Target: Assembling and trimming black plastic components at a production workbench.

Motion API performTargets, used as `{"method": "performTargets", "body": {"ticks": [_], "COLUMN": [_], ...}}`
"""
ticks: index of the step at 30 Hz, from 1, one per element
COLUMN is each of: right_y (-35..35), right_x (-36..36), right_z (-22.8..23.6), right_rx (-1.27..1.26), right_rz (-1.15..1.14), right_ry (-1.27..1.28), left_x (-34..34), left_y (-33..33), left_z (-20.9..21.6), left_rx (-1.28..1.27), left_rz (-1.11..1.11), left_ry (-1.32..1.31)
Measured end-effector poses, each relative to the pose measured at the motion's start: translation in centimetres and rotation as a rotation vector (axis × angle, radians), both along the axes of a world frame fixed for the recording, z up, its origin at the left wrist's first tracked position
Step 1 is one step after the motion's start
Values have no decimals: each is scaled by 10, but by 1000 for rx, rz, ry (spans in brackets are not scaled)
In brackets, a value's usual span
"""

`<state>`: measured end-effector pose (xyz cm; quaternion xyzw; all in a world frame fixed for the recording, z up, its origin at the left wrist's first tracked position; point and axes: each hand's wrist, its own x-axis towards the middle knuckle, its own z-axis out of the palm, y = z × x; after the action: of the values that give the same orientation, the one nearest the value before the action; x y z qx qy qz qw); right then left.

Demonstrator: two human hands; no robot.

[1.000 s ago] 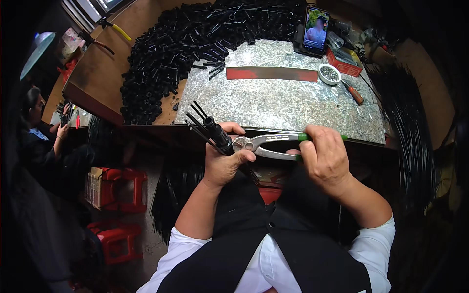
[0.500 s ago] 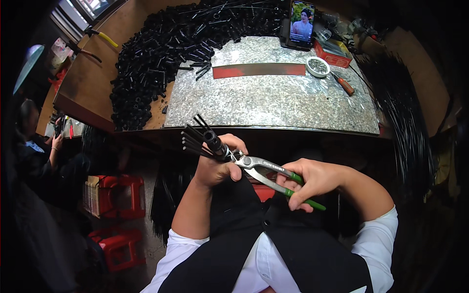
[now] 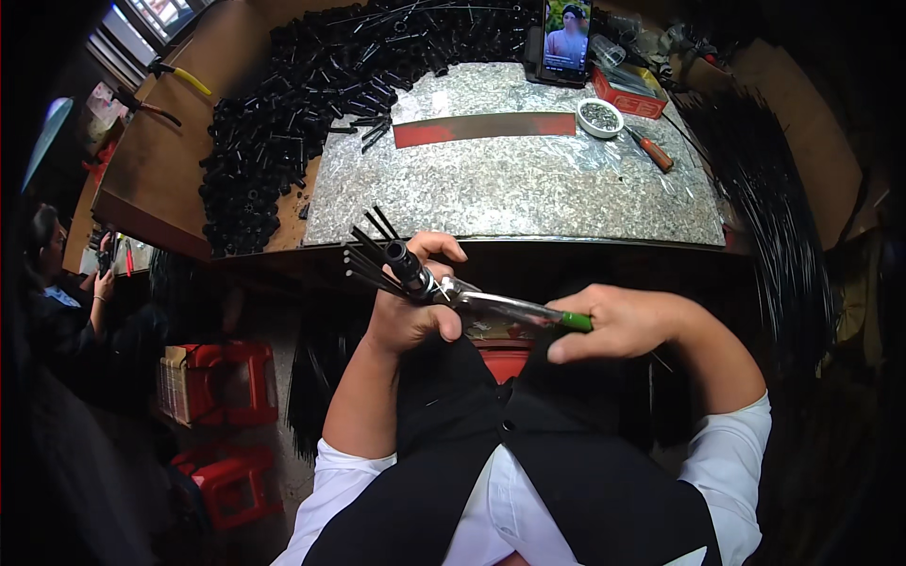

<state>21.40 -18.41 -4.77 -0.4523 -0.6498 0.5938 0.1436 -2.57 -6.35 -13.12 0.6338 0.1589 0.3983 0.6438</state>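
Note:
My left hand is closed around a bundle of thin black rods, which fan out toward the upper left from a short black tubular hub. Its index finger and thumb stand apart around the hub's near end. Silvery wire shows there, beside the jaws of the end-cutting pincers. Gripped by their green handles in my right hand, the pincers now lie almost edge-on. Whether the jaws bite on the wire cannot be made out. My right fingers are mostly hidden under the hand.
Beyond my hands is a speckled worktop with a red-and-dark strip, a white bowl of small metal parts and a wooden-handled tool. Black tubes are heaped behind, near a phone. Red stools stand left, near another person.
My right hand has rolled over, turning the pincers from flat to edge-on. The jaws stay at the hub's near end, and my left hand keeps its hold on the rods.

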Motion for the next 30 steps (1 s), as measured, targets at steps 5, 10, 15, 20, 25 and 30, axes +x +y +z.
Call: {"method": "performTargets", "body": {"ticks": [5, 10, 15, 20, 25, 30], "right_y": [5, 5, 3, -1, -9, -13], "right_x": [0, -12, -18, -16, -6, -7], "right_z": [11, 1, -20, -25, -13, 3], "right_rx": [396, 342, 255, 439, 843, 1046], "right_rz": [-14, -120, -189, -207, -237, -212], "right_ry": [-460, -483, -351, -426, -685, -917], "left_x": [6, 8, 15, 9, 2, 12], "left_y": [-1, -4, -5, -2, -5, -6], "left_z": [-2, -6, -7, -2, 10, 8], "left_rx": [47, -64, 29, -6, -264, -109], "left_rz": [57, 102, 189, 72, -41, -96], "left_ry": [73, 32, 45, 10, -3, 32]}}
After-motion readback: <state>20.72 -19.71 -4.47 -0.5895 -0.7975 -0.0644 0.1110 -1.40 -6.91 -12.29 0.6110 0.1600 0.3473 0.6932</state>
